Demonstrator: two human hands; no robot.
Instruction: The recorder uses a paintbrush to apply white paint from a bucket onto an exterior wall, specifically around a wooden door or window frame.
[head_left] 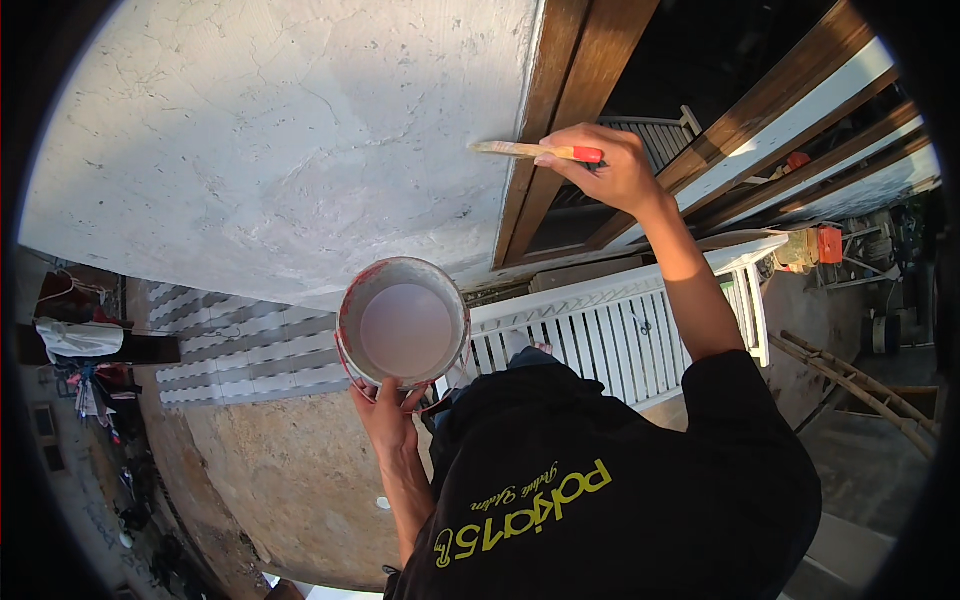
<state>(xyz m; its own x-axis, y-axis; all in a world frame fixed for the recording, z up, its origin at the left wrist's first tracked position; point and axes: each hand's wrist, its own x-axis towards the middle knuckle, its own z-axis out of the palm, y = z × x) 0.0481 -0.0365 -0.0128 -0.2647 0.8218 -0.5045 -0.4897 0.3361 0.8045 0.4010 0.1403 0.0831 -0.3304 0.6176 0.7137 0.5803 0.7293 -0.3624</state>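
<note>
My right hand (600, 165) grips a paintbrush (530, 150) with a pale wooden handle and a red end; its bristles are at the white cracked wall (250, 120), just left of the brown wooden window frame (560, 80). Whether they touch the wall I cannot tell. My left hand (390, 425) holds a round bucket (405, 325) of whitish paint, with red marks on its rim and a thin red handle, out in front of my body below the brush.
Below me are a white slatted bench (635, 350), ridged white sheets (235, 360) and bare stained ground (260, 470). Bamboo poles (855, 390) and an orange container (829, 243) are at the right. Hung cloths (80, 340) and clutter fill the far left.
</note>
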